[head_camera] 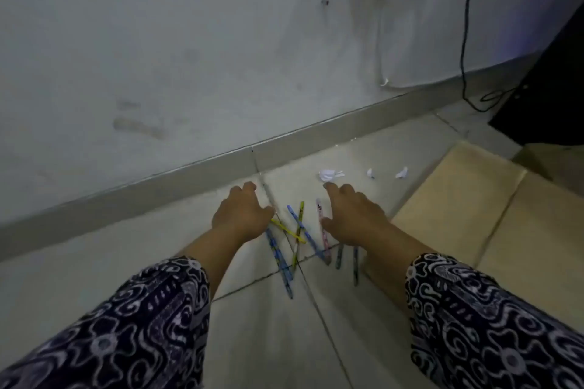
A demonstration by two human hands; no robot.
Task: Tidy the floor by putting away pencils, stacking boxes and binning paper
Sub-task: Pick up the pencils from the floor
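Several coloured pencils lie scattered and crossed on the tiled floor between my hands. My left hand hovers at their left end with curled fingers, its thumb touching a yellow pencil. My right hand is spread above the right side of the pile, next to a pink pencil. Neither hand holds anything. Crumpled white paper lies just beyond my right fingertips, with two smaller scraps further right. A flat cardboard box lies on the floor to the right.
The grey wall and its skirting run diagonally just behind the pencils. A black cable hangs down the wall to a dark piece of furniture at the right. Patterned sleeves cover both forearms.
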